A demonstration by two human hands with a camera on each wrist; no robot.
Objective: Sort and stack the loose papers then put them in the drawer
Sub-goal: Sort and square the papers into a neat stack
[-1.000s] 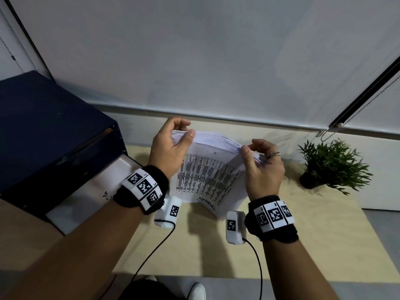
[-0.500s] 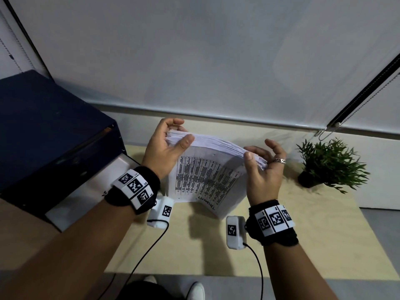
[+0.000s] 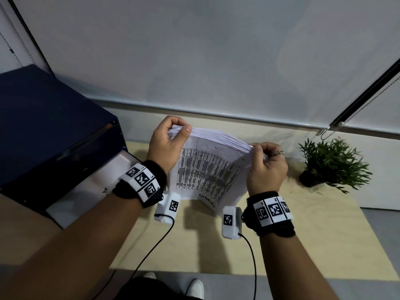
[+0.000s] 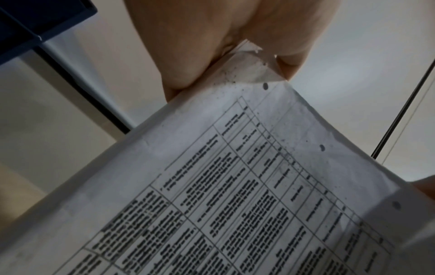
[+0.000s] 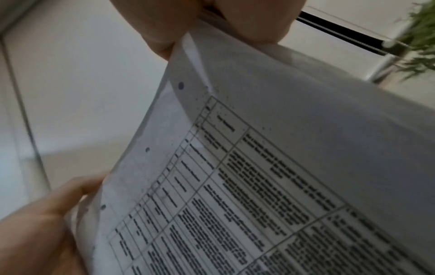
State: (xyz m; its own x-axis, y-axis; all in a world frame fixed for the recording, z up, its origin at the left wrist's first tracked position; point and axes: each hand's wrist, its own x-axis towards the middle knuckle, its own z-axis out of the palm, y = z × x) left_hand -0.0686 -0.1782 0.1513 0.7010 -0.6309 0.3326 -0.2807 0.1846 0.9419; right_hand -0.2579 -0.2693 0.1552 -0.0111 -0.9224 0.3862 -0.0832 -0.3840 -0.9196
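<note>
Papers (image 3: 207,169) gripped upright by left hand (image 3: 166,146) & right hand (image 3: 267,167) (squaring step); next: drawer (image 3: 86,182), w/ edges flush.

Light wood bench (image 3: 324,234): dark blue drawer unit (image 3: 49,131) at left, small potted plant (image 3: 331,163) far right.

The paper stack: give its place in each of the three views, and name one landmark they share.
Head: the paper stack is at centre, held above the table between the left hand and the right hand.
Left wrist: it fills the lower right.
Right wrist: it fills the right and bottom.
Shared landmark: the printed table on the sheet facing the cameras, with punched holes along its edge.
</note>
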